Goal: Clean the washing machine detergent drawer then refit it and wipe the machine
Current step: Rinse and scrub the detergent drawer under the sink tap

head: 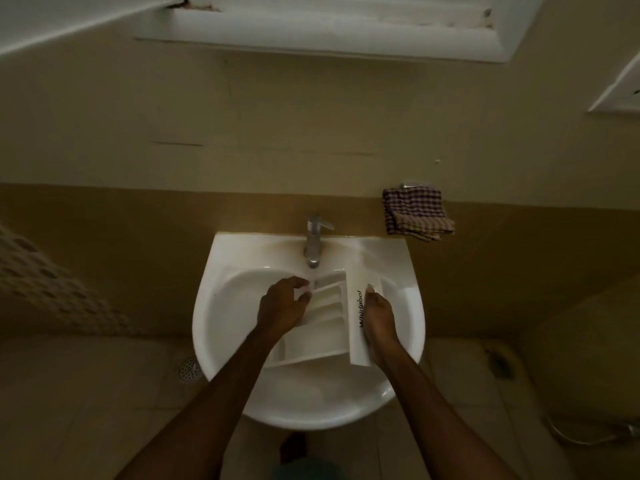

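Observation:
A white detergent drawer (329,320) with several compartments and a "Whirlpool" front panel lies tilted inside the white wash basin (221,327). My left hand (282,306) grips the drawer's left back corner, fingers curled near the stream under the chrome tap (314,242). My right hand (379,318) holds the drawer's front panel from the right side. Both forearms reach in from the bottom of the view.
A checked cloth (415,213) hangs on the wall right of the tap. A floor drain (188,368) sits left of the basin on the tiled floor. A window frame (329,32) is above.

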